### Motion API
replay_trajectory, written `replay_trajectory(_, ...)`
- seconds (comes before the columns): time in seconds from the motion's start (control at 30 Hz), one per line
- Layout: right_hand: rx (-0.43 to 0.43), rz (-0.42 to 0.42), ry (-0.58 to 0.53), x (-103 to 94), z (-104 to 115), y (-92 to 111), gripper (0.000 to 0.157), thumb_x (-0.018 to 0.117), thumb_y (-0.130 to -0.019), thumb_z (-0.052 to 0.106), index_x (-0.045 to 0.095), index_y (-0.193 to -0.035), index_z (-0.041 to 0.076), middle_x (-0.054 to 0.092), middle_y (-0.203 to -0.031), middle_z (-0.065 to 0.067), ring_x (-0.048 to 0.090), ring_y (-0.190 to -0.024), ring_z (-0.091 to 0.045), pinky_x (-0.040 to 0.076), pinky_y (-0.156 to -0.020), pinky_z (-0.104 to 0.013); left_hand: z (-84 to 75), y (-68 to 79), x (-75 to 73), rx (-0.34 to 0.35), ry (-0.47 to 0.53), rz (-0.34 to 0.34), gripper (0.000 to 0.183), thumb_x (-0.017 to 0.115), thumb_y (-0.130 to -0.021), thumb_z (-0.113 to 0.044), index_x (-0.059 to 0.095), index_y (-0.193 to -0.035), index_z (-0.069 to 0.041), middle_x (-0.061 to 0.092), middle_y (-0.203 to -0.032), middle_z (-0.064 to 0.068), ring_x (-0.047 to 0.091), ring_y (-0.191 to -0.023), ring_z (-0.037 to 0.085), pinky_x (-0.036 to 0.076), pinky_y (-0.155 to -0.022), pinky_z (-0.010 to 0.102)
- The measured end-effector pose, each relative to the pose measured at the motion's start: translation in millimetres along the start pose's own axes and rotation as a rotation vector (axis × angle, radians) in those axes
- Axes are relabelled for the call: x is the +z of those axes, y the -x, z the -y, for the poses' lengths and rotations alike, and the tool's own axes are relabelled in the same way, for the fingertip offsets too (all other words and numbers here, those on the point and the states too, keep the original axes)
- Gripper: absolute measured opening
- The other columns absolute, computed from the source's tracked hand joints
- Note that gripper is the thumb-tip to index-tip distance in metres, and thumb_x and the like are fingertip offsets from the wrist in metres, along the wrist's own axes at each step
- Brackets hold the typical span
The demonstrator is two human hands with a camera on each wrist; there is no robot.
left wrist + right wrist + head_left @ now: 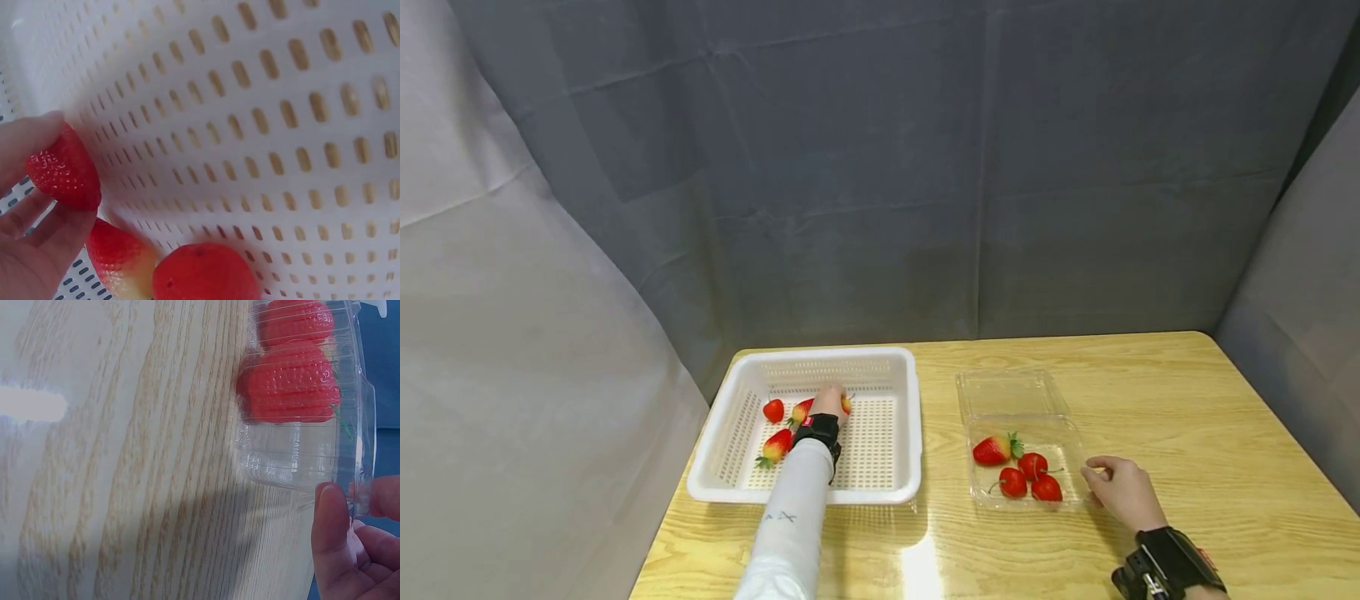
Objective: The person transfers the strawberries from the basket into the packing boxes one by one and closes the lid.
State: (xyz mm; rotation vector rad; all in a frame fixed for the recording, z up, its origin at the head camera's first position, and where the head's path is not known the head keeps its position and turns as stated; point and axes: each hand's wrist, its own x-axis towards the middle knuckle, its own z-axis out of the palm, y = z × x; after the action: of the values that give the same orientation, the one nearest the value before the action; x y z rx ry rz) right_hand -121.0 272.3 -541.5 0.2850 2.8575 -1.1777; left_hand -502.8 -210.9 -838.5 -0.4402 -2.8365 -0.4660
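Observation:
My left hand (831, 401) reaches into a white perforated plastic basket (715, 458). Between its thumb and fingers it pinches a red strawberry (65, 172) beside the basket wall. Just below lie a red and pale-yellow strawberry (122, 259) and a smooth round red fruit (206, 278). My right hand (1126, 493) grips the right rim of a clear plastic clamshell box (1071, 442) between thumb and finger. Inside the box are a larger strawberry with green leaves (991, 451) and several smaller red fruits (1012, 482), some with thin stems.
The box's clear lid (1003, 392) lies folded back behind it. In the basket's left part are another leafy strawberry (777, 444) and a small red fruit (773, 410). Both containers stand on a wooden table (1195, 400), with a grey curtain (865, 183) behind.

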Motion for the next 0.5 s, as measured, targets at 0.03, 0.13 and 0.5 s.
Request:
replay_trajectory(0.03,0.0,-0.001,-0.001,0.0,0,0,0.035,0.053,-0.088,0.01,0.054,-0.111,-0.016,0.057,-0.058,-0.006,0.055,-0.053,-0.02,0.036,-0.048,-0.027,-8.8,3.6,-12.2,-0.001,0.005,0.007,0.043,0.085,-0.044,-0.014,0.062,-0.081,-0.017,0.055,-0.084,0.006,0.053,-0.076,0.026,0.044,-0.068,0.037)
replay_trajectory(0.13,0.003,-0.002,-0.002,0.1,0,-1,0.035,0.053,-0.088,0.011,0.054,-0.111,-0.016,0.058,-0.058,-0.006,0.056,-0.053,-0.02,0.036,-0.048,-0.027,-55.3,18.1,-81.8,-0.028,0.058,0.069,0.041,0.085,-0.05,-0.012,0.065,-0.086,-0.012,0.059,-0.087,0.009,0.056,-0.078,0.027,0.046,-0.069,0.037)
replay_trajectory(0.5,0.002,-0.009,0.001,-1.8,-1,-1,0.036,0.053,-0.088,0.012,0.054,-0.11,-0.017,0.059,-0.058,-0.004,0.057,-0.053,-0.019,0.038,-0.049,-0.027,-252.0,39.7,-315.7,0.007,0.213,0.101,0.035,0.075,-0.066,-0.005,0.062,-0.098,-0.001,0.056,-0.092,0.011,0.056,-0.081,0.024,0.047,-0.076,0.033)
